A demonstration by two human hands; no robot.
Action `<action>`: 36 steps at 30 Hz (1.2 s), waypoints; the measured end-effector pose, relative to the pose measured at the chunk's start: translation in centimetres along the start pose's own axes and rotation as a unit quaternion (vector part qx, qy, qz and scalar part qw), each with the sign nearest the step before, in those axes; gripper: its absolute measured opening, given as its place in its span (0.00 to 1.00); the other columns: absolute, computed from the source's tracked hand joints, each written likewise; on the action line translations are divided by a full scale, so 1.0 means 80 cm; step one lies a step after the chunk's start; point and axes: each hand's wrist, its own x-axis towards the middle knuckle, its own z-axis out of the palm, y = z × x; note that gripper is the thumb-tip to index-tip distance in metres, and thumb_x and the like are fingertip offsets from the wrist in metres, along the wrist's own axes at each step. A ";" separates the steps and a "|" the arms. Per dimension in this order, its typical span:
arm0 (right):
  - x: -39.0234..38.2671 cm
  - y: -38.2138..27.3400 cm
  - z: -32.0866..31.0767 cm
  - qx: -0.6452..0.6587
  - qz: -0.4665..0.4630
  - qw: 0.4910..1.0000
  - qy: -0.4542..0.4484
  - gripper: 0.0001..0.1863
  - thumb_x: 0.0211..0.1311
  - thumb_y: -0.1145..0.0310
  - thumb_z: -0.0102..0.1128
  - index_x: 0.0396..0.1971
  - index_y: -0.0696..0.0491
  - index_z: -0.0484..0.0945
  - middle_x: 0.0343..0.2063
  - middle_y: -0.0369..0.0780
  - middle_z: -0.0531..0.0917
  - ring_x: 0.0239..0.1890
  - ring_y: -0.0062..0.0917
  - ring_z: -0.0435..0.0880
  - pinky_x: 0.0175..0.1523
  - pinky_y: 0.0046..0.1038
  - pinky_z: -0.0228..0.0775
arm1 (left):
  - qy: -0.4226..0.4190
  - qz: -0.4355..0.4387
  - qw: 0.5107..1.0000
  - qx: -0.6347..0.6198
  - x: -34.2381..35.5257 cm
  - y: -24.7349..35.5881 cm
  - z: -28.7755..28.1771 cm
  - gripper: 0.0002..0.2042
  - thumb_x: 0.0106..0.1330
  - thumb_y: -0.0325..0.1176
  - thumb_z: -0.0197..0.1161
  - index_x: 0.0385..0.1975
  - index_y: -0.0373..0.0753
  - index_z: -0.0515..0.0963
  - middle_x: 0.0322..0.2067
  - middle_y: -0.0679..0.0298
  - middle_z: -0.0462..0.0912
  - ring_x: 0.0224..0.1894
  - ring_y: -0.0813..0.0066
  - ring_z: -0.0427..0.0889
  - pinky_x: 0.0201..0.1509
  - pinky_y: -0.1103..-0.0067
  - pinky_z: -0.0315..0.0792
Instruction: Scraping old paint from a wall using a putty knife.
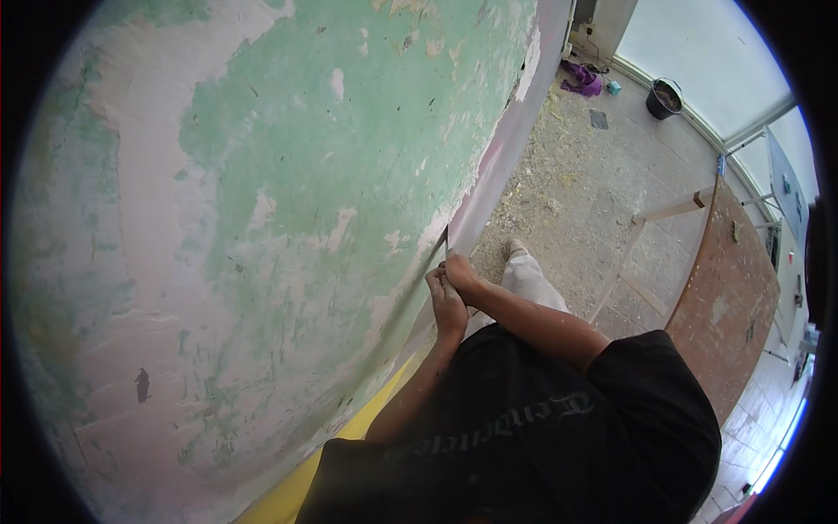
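My two hands are pressed together low against the wall (262, 175), which is patched with peeling green and pinkish-white layers. My right hand (463, 276) is closed round the handle of a scraper (448, 237), whose thin dark blade points away from me along the wall surface. Just below it, my left hand (447, 307) is closed against the right one and the same handle. The fingers cover the handle, so its shape is hidden. Beside the blade, the green coating ends at a ragged edge along a pale strip of wall.
Flakes and crumbs of debris (546, 166) litter the tiled floor along the wall. A wooden table (733, 297) with pale legs stands at right. Farther off are a black bucket (663, 100), a purple cloth (583, 80) and a flat grey piece (598, 119). Something yellow (288, 489) lies at lower left.
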 end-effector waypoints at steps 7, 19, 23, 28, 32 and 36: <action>-0.044 -0.037 0.001 0.058 0.033 0.997 -0.040 0.27 0.69 0.57 0.27 0.41 0.68 0.68 0.37 0.52 0.78 0.36 0.37 0.75 0.44 0.42 0.67 | -0.027 0.007 0.999 -0.016 -0.011 0.033 0.001 0.10 0.75 0.39 0.36 0.45 0.41 0.60 0.20 0.65 0.67 0.10 0.81 0.61 0.09 0.82 0.52; 0.022 0.025 -0.008 0.043 -0.019 0.997 -0.056 0.28 0.68 0.59 0.27 0.46 0.70 0.67 0.39 0.53 0.77 0.41 0.39 0.75 0.50 0.42 0.65 | -0.018 0.093 0.995 -0.006 0.000 -0.008 0.000 0.09 0.75 0.38 0.37 0.44 0.41 0.61 0.24 0.65 0.68 0.11 0.82 0.62 0.09 0.82 0.53; 0.009 0.002 -0.002 0.133 0.039 0.990 -0.021 0.24 0.67 0.55 0.36 0.29 0.62 0.72 0.25 0.43 0.77 0.27 0.29 0.75 0.35 0.31 0.70 | -0.038 0.009 0.999 -0.030 0.007 0.011 0.000 0.09 0.74 0.38 0.39 0.44 0.41 0.60 0.25 0.65 0.69 0.12 0.82 0.62 0.11 0.82 0.54; -0.011 0.002 -0.013 0.085 0.019 0.996 -0.033 0.42 0.70 0.39 0.27 0.53 0.70 0.66 0.45 0.55 0.78 0.52 0.39 0.76 0.59 0.37 0.62 | -0.027 -0.071 0.994 -0.080 0.002 0.021 0.002 0.09 0.72 0.38 0.42 0.44 0.40 0.62 0.26 0.66 0.70 0.15 0.82 0.64 0.14 0.83 0.57; -0.019 0.022 -0.015 -0.145 -0.098 0.984 0.034 0.43 0.70 0.38 0.26 0.56 0.67 0.67 0.45 0.55 0.78 0.51 0.39 0.76 0.60 0.35 0.61 | -0.034 -0.050 0.996 -0.066 -0.002 0.016 -0.007 0.12 0.72 0.39 0.43 0.47 0.39 0.63 0.33 0.61 0.73 0.28 0.77 0.72 0.28 0.80 0.67; -0.024 0.022 -0.015 -0.056 -0.090 0.994 -0.003 0.41 0.70 0.38 0.23 0.55 0.60 0.72 0.38 0.49 0.82 0.43 0.33 0.79 0.54 0.30 0.66 | -0.024 -0.069 0.996 -0.059 -0.022 0.031 -0.007 0.13 0.74 0.37 0.42 0.48 0.35 0.64 0.43 0.54 0.73 0.46 0.68 0.73 0.51 0.75 0.67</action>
